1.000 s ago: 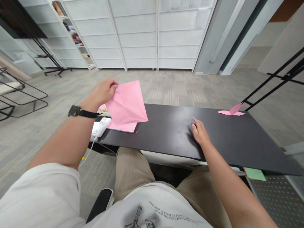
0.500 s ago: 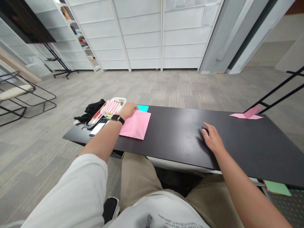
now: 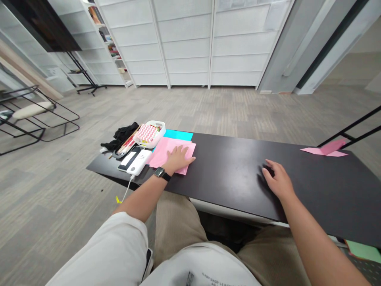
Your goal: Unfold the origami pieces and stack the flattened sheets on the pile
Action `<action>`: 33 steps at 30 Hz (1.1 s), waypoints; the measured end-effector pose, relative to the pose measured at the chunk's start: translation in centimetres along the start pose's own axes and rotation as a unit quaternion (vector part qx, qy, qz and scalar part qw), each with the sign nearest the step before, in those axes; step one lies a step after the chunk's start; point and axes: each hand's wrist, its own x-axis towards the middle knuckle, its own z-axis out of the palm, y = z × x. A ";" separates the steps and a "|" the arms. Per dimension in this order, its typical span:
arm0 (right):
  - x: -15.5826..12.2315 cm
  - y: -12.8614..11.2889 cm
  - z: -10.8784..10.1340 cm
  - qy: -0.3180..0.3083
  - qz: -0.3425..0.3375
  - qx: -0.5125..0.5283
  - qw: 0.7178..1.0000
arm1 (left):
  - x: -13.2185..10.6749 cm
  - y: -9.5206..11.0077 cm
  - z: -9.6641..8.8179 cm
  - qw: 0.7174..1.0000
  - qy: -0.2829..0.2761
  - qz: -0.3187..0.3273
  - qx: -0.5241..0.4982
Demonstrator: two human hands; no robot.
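My left hand (image 3: 177, 159) lies with fingers spread on pink paper (image 3: 160, 153), on the left part of the dark table (image 3: 226, 171). Under the pink paper, a bright blue sheet (image 3: 180, 135) shows along the far side. My right hand (image 3: 278, 180) is over the table's right half, fingers partly curled and apart, holding nothing; whether it touches the surface I cannot tell. Farther right, a folded pink paper piece (image 3: 326, 151) stands near the far edge.
Left of the pink paper are a phone (image 3: 130, 158), a white power bank (image 3: 139, 162) with a cable, a white basket (image 3: 160, 135) of small items, a dark tray with pencils (image 3: 127, 147) and black cloth (image 3: 120, 137). Green paper (image 3: 363, 251) lies below the table's right side.
My left hand has come from the paper's far edge toward me and flattened onto it, fingers now spread. The power bank has come into sight. The view has shifted slightly; my right hand is much the same.
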 end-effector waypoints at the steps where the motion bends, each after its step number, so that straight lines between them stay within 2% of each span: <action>1: 0.0 0.0 0.0 0.000 -0.001 -0.002 1.000 | 0.2 -0.3 0.0 1.000 -0.007 -0.002 0.000; 16: 0.0 0.0 0.0 0.000 -0.030 -0.024 0.999 | 2.0 -2.9 -0.1 0.999 -0.036 -0.036 0.013; 21: 0.0 -0.3 -0.1 -0.001 -0.031 -0.021 0.999 | 1.7 -2.6 -0.8 0.997 -0.067 -0.039 0.010; 27: -0.1 -0.4 -0.1 0.003 -0.033 -0.017 0.999 | 1.4 -2.2 -1.7 0.996 -0.076 -0.041 0.012; 30: -0.1 -0.3 -0.1 -0.002 -0.030 -0.011 0.999 | 1.5 -1.6 -2.0 0.998 -0.051 -0.041 -0.003; 33: -0.1 -0.1 0.0 -0.002 -0.028 -0.005 1.000 | 2.0 0.7 -1.7 0.999 0.027 0.001 -0.040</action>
